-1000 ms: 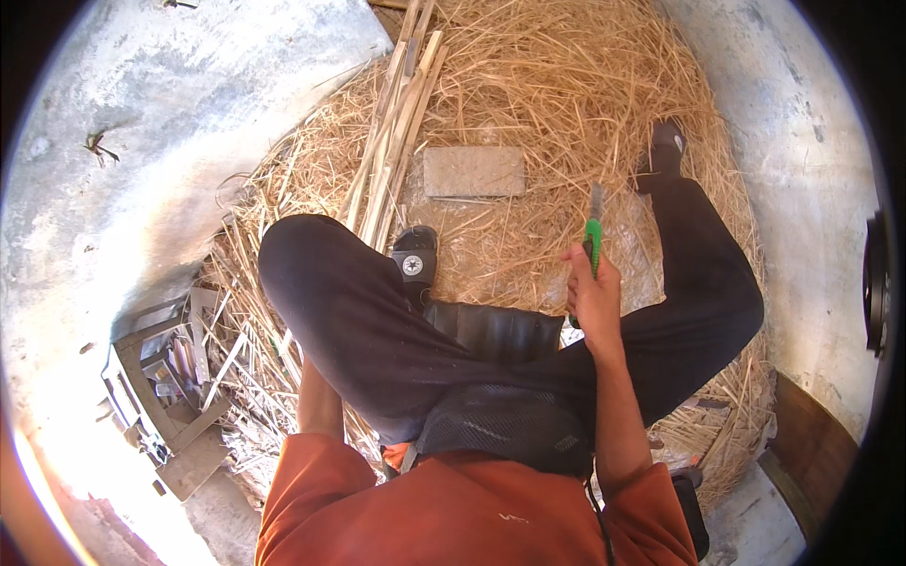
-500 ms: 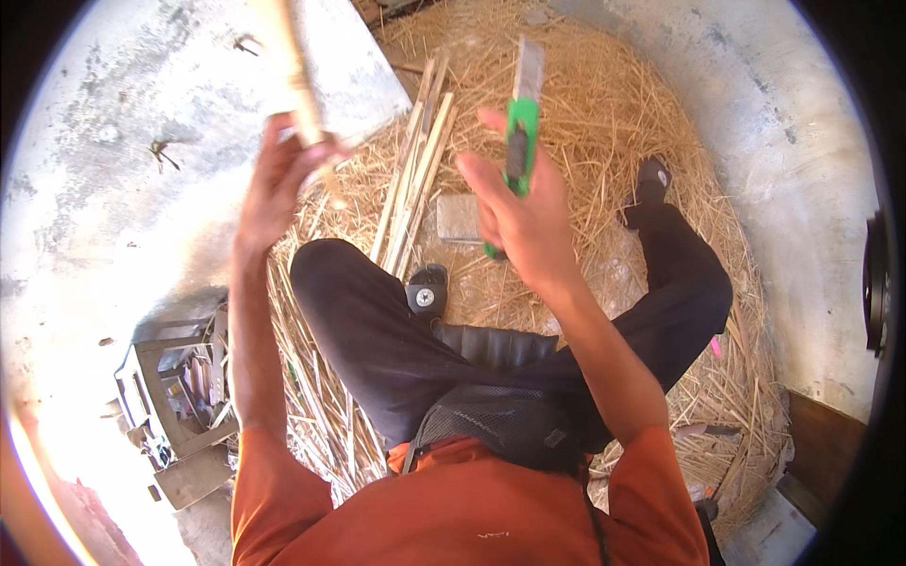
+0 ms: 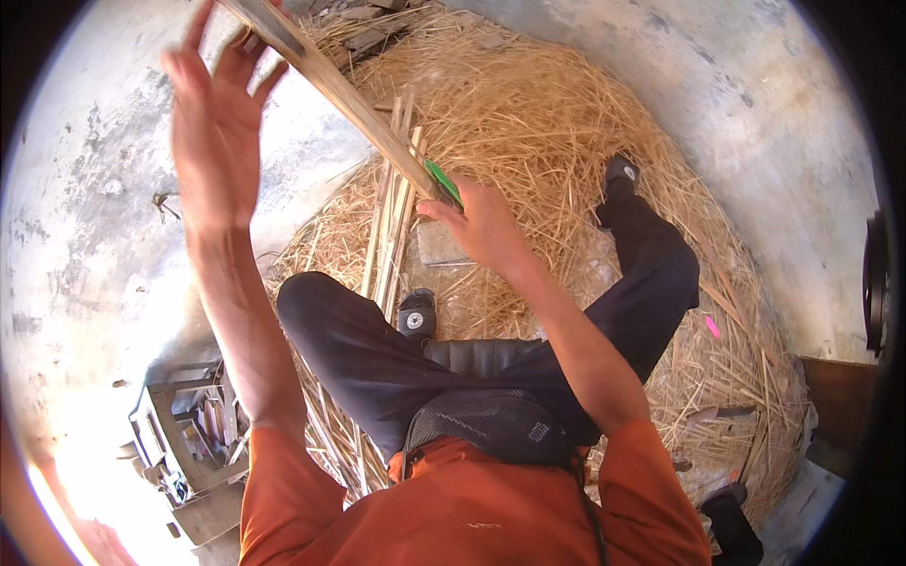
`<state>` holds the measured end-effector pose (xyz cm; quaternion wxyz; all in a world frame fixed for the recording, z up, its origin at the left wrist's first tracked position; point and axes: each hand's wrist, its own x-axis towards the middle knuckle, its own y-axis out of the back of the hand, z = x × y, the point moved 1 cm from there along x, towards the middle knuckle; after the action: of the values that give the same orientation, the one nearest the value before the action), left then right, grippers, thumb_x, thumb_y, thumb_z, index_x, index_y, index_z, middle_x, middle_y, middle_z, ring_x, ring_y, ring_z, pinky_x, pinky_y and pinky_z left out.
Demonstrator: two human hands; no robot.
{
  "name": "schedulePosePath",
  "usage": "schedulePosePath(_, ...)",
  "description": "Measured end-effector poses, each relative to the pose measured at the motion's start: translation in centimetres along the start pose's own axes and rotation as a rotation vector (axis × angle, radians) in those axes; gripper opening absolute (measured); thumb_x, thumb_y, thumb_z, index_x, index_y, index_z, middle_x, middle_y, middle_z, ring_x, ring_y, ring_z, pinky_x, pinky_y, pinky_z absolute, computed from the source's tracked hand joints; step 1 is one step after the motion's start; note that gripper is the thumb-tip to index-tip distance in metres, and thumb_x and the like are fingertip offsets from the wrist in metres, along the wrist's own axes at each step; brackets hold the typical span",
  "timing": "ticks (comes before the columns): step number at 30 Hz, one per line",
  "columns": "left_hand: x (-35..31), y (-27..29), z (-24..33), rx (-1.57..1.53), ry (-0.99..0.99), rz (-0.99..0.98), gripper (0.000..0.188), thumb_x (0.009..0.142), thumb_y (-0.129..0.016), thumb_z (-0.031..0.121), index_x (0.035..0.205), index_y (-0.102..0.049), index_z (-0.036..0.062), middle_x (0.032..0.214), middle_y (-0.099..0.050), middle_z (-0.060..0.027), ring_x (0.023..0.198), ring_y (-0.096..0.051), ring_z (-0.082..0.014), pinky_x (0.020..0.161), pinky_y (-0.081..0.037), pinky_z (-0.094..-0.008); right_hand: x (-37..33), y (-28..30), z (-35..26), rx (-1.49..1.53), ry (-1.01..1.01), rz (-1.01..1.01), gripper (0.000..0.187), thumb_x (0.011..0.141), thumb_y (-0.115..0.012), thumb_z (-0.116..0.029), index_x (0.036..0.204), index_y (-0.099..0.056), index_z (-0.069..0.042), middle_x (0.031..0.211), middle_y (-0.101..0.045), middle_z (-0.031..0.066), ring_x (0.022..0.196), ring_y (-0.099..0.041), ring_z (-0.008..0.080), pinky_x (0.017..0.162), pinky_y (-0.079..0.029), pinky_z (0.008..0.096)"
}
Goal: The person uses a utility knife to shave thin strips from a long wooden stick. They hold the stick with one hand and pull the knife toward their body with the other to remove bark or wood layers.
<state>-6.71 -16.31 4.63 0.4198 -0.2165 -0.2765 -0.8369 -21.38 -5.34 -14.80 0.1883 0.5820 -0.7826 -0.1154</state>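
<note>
A long bamboo strip (image 3: 359, 111) slants from the top edge down to my right hand (image 3: 481, 224). That hand is closed around its near end, with a green-handled utility knife (image 3: 444, 182) in the same grip; the blade is hidden. My left hand (image 3: 217, 132) is raised at the upper left with its fingers spread. It is close beside the upper part of the strip, and I cannot tell whether the fingertips touch it. Beneath the strip lies a bundle of split bamboo pieces (image 3: 390, 236), and a grey block (image 3: 439, 243) rests between them and my right hand.
Loose shavings (image 3: 538, 123) cover the floor in front of my legs. A box of mixed items (image 3: 203, 439) stands at the left. A pale curved wall (image 3: 746, 104) rises at the right. Broken pieces (image 3: 373, 38) lie at the far edge, and a pink scrap (image 3: 713, 326) at the right.
The bamboo strip's near end has gone from my left hand into my right, together with the knife. My left hand has moved up and left and spread its fingers. My right hand has lowered leftward.
</note>
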Motion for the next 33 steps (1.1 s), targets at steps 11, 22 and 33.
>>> schedulePosePath(11,-8.0,-1.9,1.3,-0.477,-0.028,0.403,0.057,0.091,-0.036,0.066,0.071,-0.044,0.0131,0.056,-0.025,0.0044,0.048,-0.02,-0.0079,0.041,-0.02,-0.025,-7.1,0.0,0.8,0.4,-0.286,0.192,0.038,0.098,-0.048,-0.037,0.112,-0.058,-0.003,0.072,-0.055,0.0075,0.06,-0.053,0.0156,0.057,-0.042,0.035)
schedulePosePath(22,-9.2,0.1,4.5,-0.564,-0.067,0.287,0.04,0.096,-0.037,0.046,0.098,-0.052,0.0082,0.081,-0.044,-0.0042,0.061,-0.043,-0.0167,0.072,-0.037,-0.0367,-14.3,0.5,2.7,0.376,-0.474,0.155,0.035,0.099,-0.043,-0.034,0.101,-0.057,-0.002,0.059,-0.047,0.0071,0.053,-0.045,0.0182,0.052,-0.037,0.0348)
schedulePosePath(33,-10.9,-2.1,7.9,-0.58,0.002,0.126,0.035,0.099,-0.033,0.04,0.08,-0.046,0.0136,0.05,-0.033,0.0016,0.04,-0.028,-0.0103,0.04,-0.026,-0.0274,-13.8,-2.3,-4.6,0.221,-0.28,-0.063,0.027,0.099,-0.043,-0.026,0.095,-0.045,0.0,0.059,-0.051,0.0228,0.059,-0.053,0.0444,0.055,-0.038,0.0487)
